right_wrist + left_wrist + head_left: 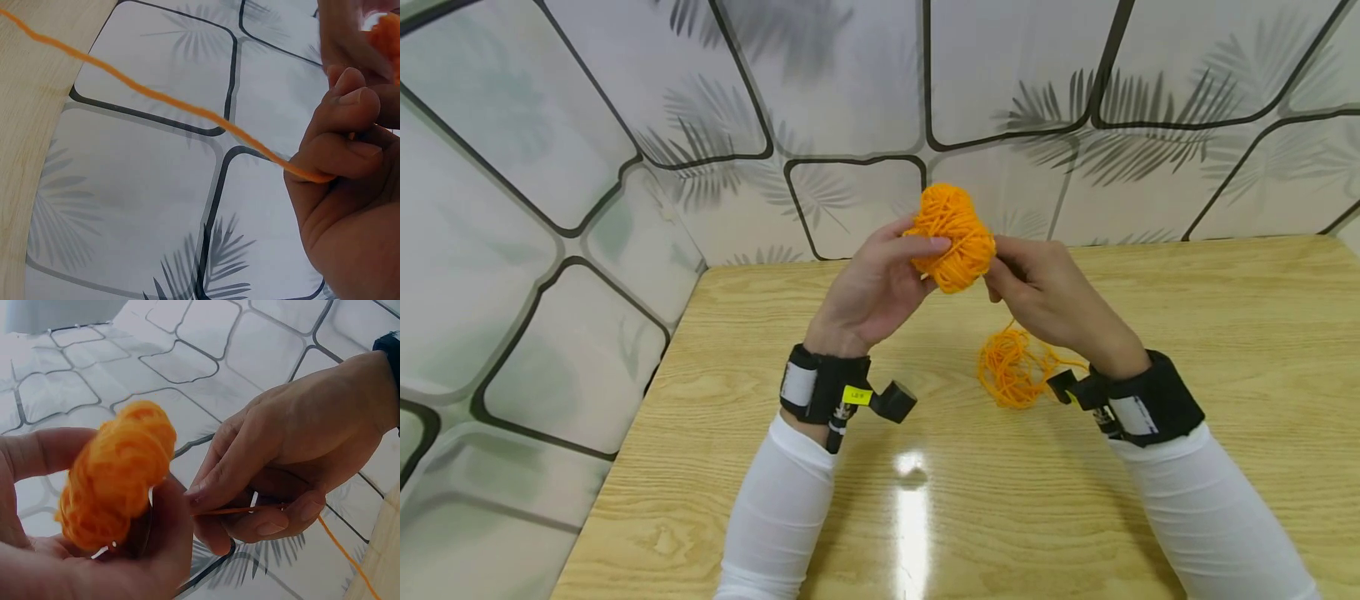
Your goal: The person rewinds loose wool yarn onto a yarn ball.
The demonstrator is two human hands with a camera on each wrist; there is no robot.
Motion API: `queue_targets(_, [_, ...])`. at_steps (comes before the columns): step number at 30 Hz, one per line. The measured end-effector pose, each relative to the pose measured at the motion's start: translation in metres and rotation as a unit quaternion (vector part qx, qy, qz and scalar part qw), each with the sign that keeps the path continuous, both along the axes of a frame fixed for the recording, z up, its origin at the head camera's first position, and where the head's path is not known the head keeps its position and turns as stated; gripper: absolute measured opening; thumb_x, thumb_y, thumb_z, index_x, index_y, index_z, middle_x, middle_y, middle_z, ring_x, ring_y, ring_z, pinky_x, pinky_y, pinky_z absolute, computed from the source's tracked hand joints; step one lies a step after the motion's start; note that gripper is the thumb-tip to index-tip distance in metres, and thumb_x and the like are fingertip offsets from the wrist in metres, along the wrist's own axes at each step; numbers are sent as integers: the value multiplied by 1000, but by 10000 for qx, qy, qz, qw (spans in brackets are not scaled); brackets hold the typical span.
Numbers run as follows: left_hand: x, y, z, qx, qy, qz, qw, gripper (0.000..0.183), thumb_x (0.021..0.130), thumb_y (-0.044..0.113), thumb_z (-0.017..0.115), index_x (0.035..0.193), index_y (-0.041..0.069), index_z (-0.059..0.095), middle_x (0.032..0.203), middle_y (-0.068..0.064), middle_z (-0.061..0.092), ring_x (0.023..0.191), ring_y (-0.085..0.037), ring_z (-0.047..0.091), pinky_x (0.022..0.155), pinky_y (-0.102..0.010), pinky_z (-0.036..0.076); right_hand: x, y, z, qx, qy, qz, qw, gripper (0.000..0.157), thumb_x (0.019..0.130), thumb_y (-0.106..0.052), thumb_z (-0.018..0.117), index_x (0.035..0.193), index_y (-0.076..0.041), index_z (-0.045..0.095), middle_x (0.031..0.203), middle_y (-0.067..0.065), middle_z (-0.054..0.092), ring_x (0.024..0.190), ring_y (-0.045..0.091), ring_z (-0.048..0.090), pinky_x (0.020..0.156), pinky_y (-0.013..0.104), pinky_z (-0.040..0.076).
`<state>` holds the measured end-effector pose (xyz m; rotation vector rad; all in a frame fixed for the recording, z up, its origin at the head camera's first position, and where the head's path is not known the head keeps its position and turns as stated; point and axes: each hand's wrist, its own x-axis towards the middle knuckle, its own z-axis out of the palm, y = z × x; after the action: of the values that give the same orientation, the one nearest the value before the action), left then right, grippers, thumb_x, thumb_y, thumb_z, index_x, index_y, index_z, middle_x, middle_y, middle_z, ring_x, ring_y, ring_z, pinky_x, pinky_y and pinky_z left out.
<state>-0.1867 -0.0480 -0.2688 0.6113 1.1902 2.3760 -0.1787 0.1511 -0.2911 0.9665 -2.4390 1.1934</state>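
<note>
An orange ball of yarn (pixel 953 237) is held up above the table's far edge by my left hand (pixel 880 279), its thumb across the front of the ball. Close by on the right, my right hand (pixel 1048 292) pinches the yarn strand (pixel 234 510) that leads off the ball. In the right wrist view the strand (pixel 156 95) passes through the curled fingers and runs away toward the table. Below the hands a loose tangle of orange yarn (pixel 1011 371) lies on the tabletop. The left wrist view shows the ball (pixel 119 478) between thumb and fingers.
The light wood table (pixel 715 500) has a glossy light reflection near its middle front. A patterned wall covering (pixel 857 75) with leaf prints and dark lines stands behind and to the left. Both wrists wear black straps (pixel 1157 400) with small cameras.
</note>
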Motion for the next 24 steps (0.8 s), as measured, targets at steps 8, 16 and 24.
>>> queue_targets(8, [3,3,1,-18,-209,547,9983,38,82,-7,59,117,1,49,117,-14,53,104,-23,52,98,-37,37,3,-3,1,12,-186,-58,9998,23,98,-26,41,91,-15,60,68,0,52,49,14,39,44,28,32])
queue_targets(16, [3,9,-1,-1132,595,2420,9618,43,81,2,66,120,7,49,116,-13,51,102,-25,54,86,-35,46,5,-4,2,221,-48,60,9997,22,98,-31,43,87,-20,58,65,-1,49,47,11,35,43,28,29])
queue_targets(24, [3,10,-7,-2264,1154,3553,8996,39,79,13,70,108,4,47,95,-13,58,85,-23,58,72,-32,50,11,-5,8,42,6,18,10000,19,97,-31,45,87,-20,58,64,-1,48,49,10,36,45,28,29])
